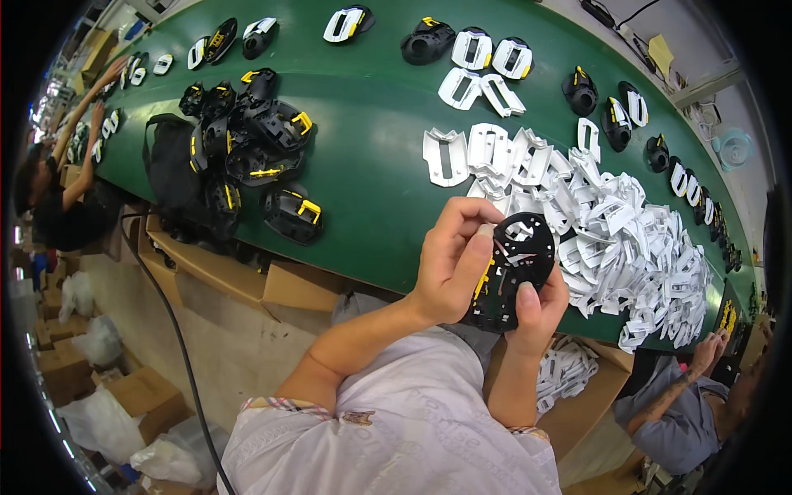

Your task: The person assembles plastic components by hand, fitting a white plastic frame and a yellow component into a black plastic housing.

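Between my two hands is an oval black plastic part (526, 239) with cut-outs and a yellow piece along its left side, held up in front of my chest near the table edge. My left hand (450, 264) grips its left side, thumb and fingers pinched near the upper edge. Around the lower right side wraps my right hand (538, 312), its thumb lying on the face of the part. Just beyond and to the right spreads a large heap of white plastic frames (635, 247), each with a long slot.
Black housings with yellow clips (272, 132) are piled at left on the green table (371, 165), by a black bag (172, 157). Black-and-white units line the far side. Cardboard boxes (216, 264) stand below the edge. A black cable (177, 330) hangs at left. Co-workers sit at both ends.
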### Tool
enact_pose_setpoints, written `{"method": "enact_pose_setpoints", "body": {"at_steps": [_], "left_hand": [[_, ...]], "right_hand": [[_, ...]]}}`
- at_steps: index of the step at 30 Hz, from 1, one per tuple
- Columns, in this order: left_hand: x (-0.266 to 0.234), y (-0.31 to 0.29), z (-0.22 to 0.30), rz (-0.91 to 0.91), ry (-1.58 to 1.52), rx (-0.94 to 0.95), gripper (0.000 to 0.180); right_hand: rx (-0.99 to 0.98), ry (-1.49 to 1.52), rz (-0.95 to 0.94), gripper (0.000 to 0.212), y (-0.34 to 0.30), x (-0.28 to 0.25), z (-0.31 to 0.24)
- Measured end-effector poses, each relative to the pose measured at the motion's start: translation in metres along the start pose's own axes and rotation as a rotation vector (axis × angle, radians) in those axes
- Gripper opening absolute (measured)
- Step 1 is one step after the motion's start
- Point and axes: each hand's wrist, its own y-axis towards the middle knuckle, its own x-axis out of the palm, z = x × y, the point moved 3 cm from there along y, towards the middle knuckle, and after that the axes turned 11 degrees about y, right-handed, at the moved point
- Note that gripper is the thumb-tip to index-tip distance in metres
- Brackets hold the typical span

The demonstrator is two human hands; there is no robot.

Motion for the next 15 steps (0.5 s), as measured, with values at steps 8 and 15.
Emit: {"method": "enact_pose_setpoints", "body": {"at_steps": [8, 15], "left_hand": [[-0.004, -0.003, 0.004, 0.027, -0.021, -0.062, 0.020], [-0.012, -0.004, 0.009, -0.042, 0.334, 0.173, 0.027]], "right_hand": [[-0.013, 0.061, -0.002, 0.047, 0.000, 0.004, 0.002], [0.048, -0.015, 0.005, 0.027, 0.004, 0.012, -0.008]]}}
